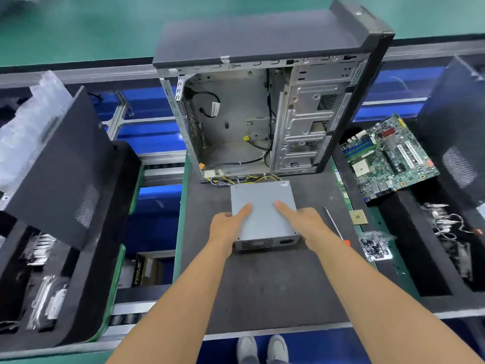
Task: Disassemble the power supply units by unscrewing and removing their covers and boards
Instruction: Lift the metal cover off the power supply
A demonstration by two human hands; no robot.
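Lengthwise, power supply unit [263, 215] points away, vent end nearest.

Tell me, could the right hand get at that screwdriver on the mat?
Probably yes. The right hand rests on the power supply, and the screwdriver lies just to its right on the mat with nothing between them.

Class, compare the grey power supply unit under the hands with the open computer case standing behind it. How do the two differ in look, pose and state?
1. The power supply unit lies flat; the computer case stands upright.
2. The power supply unit is closed, cover on; the computer case is open at the side, its inside showing.
3. The left hand and right hand rest on the power supply unit; nothing touches the computer case.

Both are metal boxes on the dark mat.
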